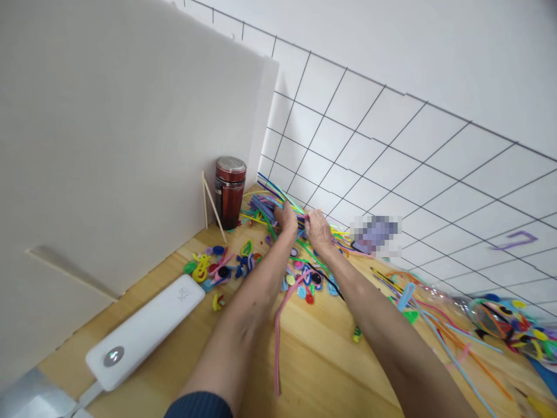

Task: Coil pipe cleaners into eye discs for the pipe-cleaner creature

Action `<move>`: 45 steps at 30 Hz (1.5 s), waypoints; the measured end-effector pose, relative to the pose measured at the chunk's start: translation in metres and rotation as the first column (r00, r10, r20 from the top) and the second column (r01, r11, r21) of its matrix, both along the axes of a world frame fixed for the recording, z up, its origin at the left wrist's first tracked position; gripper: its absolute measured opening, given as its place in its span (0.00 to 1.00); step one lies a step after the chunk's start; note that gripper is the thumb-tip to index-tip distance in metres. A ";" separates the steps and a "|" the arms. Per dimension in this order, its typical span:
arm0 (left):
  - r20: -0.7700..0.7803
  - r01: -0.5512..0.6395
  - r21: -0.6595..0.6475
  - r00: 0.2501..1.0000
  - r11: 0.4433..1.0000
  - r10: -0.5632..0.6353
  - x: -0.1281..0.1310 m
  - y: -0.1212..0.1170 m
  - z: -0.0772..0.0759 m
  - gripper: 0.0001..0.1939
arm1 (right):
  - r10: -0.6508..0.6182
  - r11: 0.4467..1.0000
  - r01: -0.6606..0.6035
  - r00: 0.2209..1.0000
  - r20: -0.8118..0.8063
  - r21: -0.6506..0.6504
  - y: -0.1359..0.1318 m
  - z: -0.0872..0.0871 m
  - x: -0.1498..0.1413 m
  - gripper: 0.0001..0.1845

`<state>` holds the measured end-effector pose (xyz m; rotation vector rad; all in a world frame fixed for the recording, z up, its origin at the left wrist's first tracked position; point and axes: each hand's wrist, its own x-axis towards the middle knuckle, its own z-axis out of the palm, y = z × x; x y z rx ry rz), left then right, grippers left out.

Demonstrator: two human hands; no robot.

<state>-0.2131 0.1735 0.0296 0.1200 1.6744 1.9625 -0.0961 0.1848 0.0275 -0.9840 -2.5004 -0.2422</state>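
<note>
At the back of the table, against the wall, lies a loose bundle of pipe cleaners [264,204] in many colours. My left hand [287,219] is closed around part of this bundle, its fingers partly hidden among the strands. Close beside it, my right hand [318,232] has its fingers bent and pressed together on the same strands; the fingertips are mostly out of sight. Between my forearms, a pink pipe cleaner [277,342] trails toward the front. Several buttons and small pipe-cleaner pieces [310,278] are scattered below my hands.
A red-brown flask [230,194] stands in the left corner beside thin wooden sticks [214,203]. A white elongated device [145,331] with a cable lies front left. Along the gridded wall are a blurred-out phone-like object [375,235] and a clear bag of coloured pieces [500,319].
</note>
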 end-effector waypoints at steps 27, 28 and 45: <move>-0.014 0.006 0.114 1.000 0.994 -0.005 0.008 0.009 -0.010 0.19 | -0.193 0.943 0.199 0.980 0.051 -0.266 0.015 0.038 -0.013 0.15; -0.002 0.005 0.121 1.000 0.993 -0.005 0.008 0.009 -0.009 0.19 | -0.190 0.946 0.192 0.981 0.033 -0.262 0.015 0.044 -0.014 0.14; 0.211 0.022 0.233 0.975 0.972 -0.073 0.006 0.004 0.001 0.19 | -0.118 0.974 0.087 0.983 -0.142 -0.207 -0.039 0.099 0.022 0.14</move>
